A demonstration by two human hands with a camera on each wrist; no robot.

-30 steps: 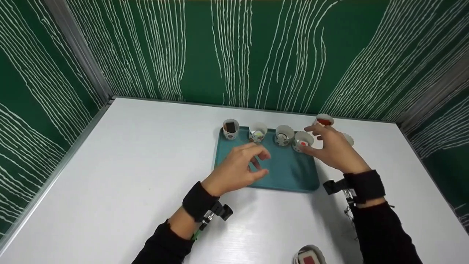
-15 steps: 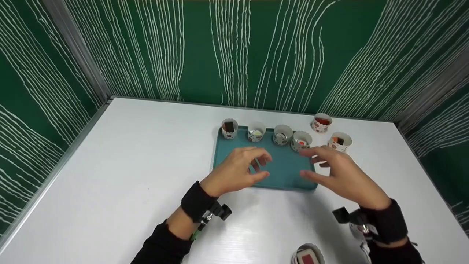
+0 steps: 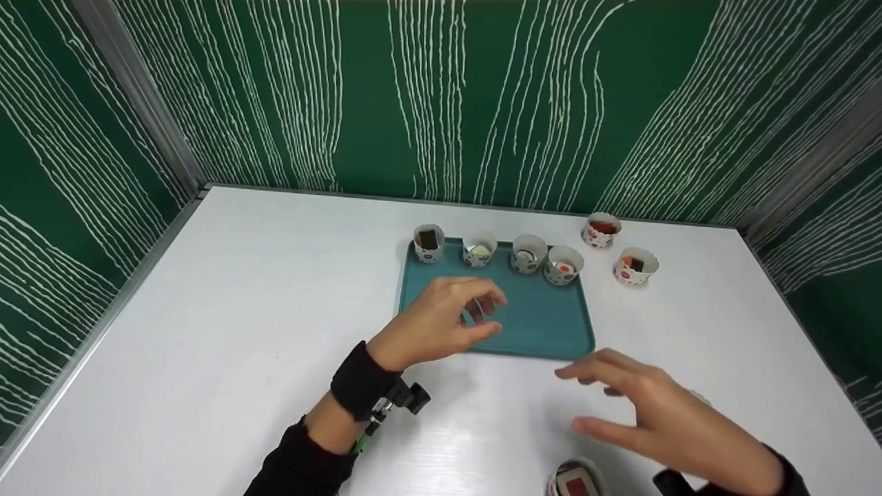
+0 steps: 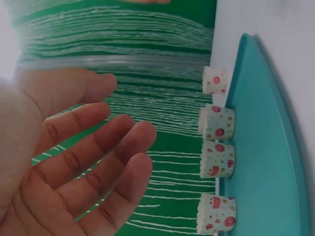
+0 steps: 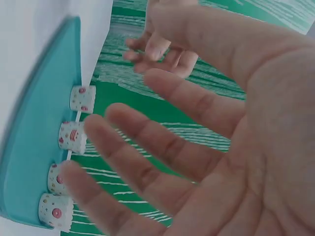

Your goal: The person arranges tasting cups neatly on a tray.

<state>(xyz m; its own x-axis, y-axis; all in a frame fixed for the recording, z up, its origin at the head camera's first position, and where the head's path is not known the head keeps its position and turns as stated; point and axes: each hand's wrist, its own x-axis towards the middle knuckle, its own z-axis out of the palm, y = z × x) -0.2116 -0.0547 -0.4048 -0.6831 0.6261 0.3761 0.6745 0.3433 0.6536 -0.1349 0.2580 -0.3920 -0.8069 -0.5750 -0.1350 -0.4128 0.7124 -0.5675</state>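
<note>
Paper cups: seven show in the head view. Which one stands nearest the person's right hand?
The paper cup at the bottom edge, with a red block inside, just below the right hand. It stands alone on the table's near side; the others stand far off by the tray.

The near half of the teal tray (image 3: 551,331) is left bare; its far edge is blocked by four paper cups (image 3: 527,253) (side by side in a row).

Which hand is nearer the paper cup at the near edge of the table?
The right hand. It hovers open just above and right of that paper cup, while the left hand is farther off, over the teal tray's front-left part.
</note>
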